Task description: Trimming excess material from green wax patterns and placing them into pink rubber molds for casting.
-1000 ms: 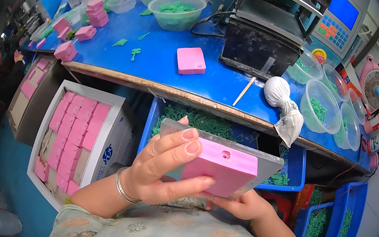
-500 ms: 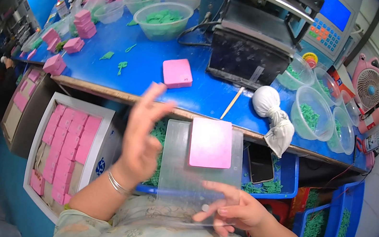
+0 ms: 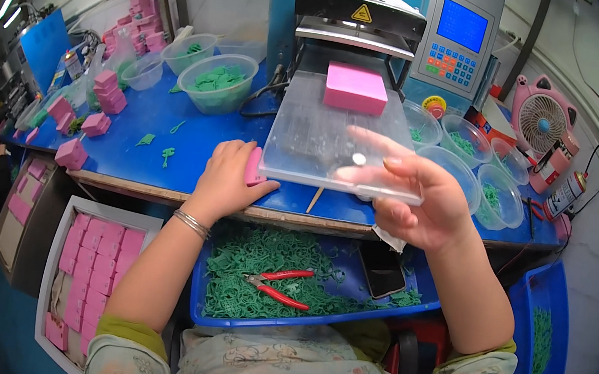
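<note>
Head view: the right hand (image 3: 419,204) holds up a clear plate (image 3: 337,139), fingers spread flat under its near right corner and showing through the plastic; a pink block (image 3: 357,89) lies on the plate's far end, just in front of the press (image 3: 357,19); the plate is held level above the blue bench (image 3: 161,137); the left hand (image 3: 227,181) rests on the bench edge, fingers curled over a second pink block (image 3: 254,167) beside the plate's near left corner, only a sliver of it showing; a bangle (image 3: 192,224) sits on that wrist; behind, a tub (image 3: 216,82) of green parts stands left of the press, and more clear tubs (image 3: 466,145) stand to the right, near a pink fan (image 3: 546,122); loose pink blocks (image 3: 102,94) are stacked along the bench's left side; below the bench, a blue tray (image 3: 295,324) holds green scrap with red pliers (image 3: 278,285) on top and a dark phone (image 3: 382,269) at its right end; a white box (image 3: 56,260) of pink blocks stands at lower left.
</note>
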A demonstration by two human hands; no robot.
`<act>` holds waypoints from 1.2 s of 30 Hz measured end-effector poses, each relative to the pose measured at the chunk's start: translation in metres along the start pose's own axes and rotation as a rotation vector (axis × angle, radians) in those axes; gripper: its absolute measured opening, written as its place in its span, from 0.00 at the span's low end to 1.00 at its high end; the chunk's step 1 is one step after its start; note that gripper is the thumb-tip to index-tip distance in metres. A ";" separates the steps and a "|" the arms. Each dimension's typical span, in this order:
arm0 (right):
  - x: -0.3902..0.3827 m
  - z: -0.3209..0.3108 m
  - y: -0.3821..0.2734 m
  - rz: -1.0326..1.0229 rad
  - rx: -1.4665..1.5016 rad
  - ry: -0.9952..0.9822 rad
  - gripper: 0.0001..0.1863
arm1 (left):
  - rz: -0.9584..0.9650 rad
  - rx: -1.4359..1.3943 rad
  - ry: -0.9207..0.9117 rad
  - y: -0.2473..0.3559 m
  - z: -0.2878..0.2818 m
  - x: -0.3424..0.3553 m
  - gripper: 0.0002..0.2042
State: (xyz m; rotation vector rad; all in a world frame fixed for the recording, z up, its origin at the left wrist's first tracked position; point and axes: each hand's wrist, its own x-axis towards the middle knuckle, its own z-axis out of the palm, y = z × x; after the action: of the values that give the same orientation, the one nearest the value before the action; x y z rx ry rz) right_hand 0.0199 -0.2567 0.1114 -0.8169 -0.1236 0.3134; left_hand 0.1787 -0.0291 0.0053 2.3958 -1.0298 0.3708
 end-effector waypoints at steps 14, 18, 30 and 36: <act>0.066 -0.031 -0.003 -0.486 -0.428 0.467 0.18 | 0.030 0.107 0.084 0.002 0.001 -0.006 0.34; 0.068 -0.036 -0.001 -0.492 -0.491 0.464 0.19 | 0.049 0.125 0.103 0.000 0.003 -0.006 0.33; 0.071 -0.028 -0.006 -0.328 -0.432 0.507 0.21 | 0.036 0.150 0.104 0.000 0.003 -0.006 0.33; 0.071 -0.031 -0.004 -0.309 -0.420 0.467 0.22 | 0.010 0.157 0.081 0.003 0.000 -0.007 0.32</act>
State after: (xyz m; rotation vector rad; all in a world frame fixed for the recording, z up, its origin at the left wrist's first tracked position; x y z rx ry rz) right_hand 0.0949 -0.2581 0.0921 -1.2480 0.1276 -0.2081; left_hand 0.1717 -0.0262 0.0033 2.4917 -1.0102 0.5664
